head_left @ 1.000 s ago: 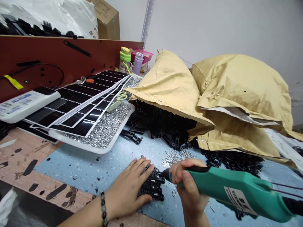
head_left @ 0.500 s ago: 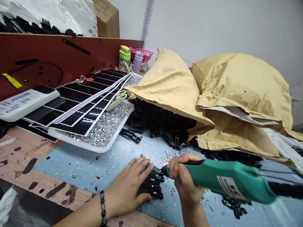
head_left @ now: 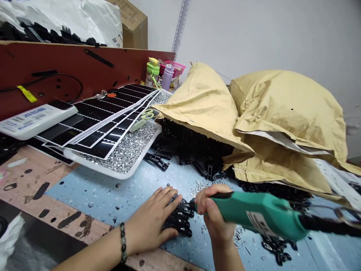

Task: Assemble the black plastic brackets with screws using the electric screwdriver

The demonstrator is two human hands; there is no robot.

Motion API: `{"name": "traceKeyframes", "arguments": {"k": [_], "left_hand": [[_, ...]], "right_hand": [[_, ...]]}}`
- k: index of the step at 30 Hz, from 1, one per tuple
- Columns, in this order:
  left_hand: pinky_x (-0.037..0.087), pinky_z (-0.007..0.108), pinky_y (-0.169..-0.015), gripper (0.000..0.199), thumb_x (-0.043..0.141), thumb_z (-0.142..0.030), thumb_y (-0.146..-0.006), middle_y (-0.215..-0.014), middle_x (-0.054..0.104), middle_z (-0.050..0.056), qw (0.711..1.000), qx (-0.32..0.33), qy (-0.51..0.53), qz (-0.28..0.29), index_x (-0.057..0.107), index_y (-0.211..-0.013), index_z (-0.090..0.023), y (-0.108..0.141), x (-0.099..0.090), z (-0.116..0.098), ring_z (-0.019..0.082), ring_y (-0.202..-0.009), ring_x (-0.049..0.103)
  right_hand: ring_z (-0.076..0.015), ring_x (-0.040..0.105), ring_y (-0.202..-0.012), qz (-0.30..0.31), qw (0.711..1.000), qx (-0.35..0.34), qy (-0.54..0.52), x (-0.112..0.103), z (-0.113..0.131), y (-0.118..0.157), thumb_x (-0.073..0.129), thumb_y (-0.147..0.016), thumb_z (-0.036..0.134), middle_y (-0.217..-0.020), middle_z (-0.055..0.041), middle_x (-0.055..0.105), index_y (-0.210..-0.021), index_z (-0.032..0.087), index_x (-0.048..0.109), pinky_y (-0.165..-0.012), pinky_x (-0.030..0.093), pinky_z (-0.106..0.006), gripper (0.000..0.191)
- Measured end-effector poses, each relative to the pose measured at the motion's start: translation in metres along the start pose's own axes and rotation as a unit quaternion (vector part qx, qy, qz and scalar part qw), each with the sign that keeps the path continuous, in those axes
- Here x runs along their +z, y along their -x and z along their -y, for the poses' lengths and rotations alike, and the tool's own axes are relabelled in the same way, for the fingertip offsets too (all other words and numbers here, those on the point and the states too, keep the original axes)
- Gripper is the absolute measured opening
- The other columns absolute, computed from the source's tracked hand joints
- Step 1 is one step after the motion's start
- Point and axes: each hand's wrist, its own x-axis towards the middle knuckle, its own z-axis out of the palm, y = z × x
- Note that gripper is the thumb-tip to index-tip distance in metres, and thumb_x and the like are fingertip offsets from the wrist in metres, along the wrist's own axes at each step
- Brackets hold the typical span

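Note:
My left hand (head_left: 150, 220), with a beaded bracelet at the wrist, lies palm down with its fingers stretched over a row of black plastic parts (head_left: 180, 222) on the blue mat. The thumb rests along the near side of the row. My right hand (head_left: 214, 214) is wrapped round the front of a teal electric screwdriver (head_left: 262, 214), which is held nearly level. The tool's dark nose points left and meets the row beside my left fingers. The exact contact of its tip is hard to make out. Small metal nuts (head_left: 199, 187) lie just beyond the tool.
A white tray (head_left: 132, 174) of small metal pieces stands back left, with black label sheets (head_left: 98, 124) and scissors (head_left: 147, 114) on it. Open paper sacks (head_left: 203, 98) spill black parts behind my hands. More black parts (head_left: 278, 248) and loose screws (head_left: 239, 233) lie right.
The screwdriver and my right hand have shifted slightly left. My left hand stays over the black parts. The background has moved a little right in view.

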Motion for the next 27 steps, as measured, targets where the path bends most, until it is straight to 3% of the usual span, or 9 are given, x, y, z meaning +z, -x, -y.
{"name": "traceKeyframes", "arguments": {"k": [3,8,11,22,27], "left_hand": [[0.022,0.055,-0.114,0.078,0.057,-0.05,-0.085,-0.153,0.024,0.008,1.0,0.0,0.0,0.002,0.017,-0.148,-0.027,0.0,0.0,0.0,0.031,-0.141,0.019],[0.023,0.053,-0.114,0.077,0.058,-0.049,-0.085,-0.152,0.027,0.006,1.0,0.0,-0.003,-0.012,0.017,-0.148,-0.03,0.0,0.0,-0.001,0.031,-0.14,0.021],[0.022,0.053,-0.114,0.077,0.057,-0.05,-0.086,-0.152,0.027,0.006,1.0,-0.001,-0.009,-0.014,0.017,-0.148,-0.03,0.0,-0.001,-0.001,0.031,-0.14,0.021],[0.021,0.052,-0.114,0.076,0.057,-0.05,-0.086,-0.152,0.027,0.008,1.0,0.005,-0.007,-0.011,0.019,-0.148,-0.027,-0.001,0.0,-0.002,0.031,-0.14,0.02],[0.021,0.052,-0.114,0.075,0.057,-0.049,-0.085,-0.152,0.027,0.009,1.0,-0.003,-0.027,-0.002,0.022,-0.147,-0.025,-0.001,0.0,-0.004,0.031,-0.14,0.02]], "right_hand": [[-0.011,0.046,-0.045,0.012,0.998,-0.005,-0.055,0.002,0.003,-0.006,0.056,-0.089,0.023,-0.054,0.0086,0.047,-0.095,0.023,0.051,-0.051,0.041,-0.027,0.009],[-0.0109,0.047,-0.047,-0.039,0.995,-0.063,-0.067,0.0,0.023,-0.002,0.054,-0.089,0.023,-0.055,0.0083,0.049,-0.097,0.022,0.053,-0.056,0.043,-0.029,0.009],[-0.0113,0.048,-0.047,-0.024,0.996,-0.07,-0.059,-0.005,0.03,0.006,0.053,-0.089,0.023,-0.056,0.0078,0.05,-0.097,0.022,0.053,-0.058,0.044,-0.03,0.008],[-0.0121,0.047,-0.048,-0.002,0.999,-0.034,-0.038,0.0,0.006,0.015,0.055,-0.09,0.023,-0.056,0.008,0.046,-0.095,0.023,0.05,-0.055,0.043,-0.028,0.007],[-0.0119,0.048,-0.049,0.02,0.998,-0.035,-0.043,-0.001,0.014,0.017,0.056,-0.09,0.023,-0.057,0.0082,0.048,-0.097,0.024,0.051,-0.057,0.043,-0.029,0.009]]}}
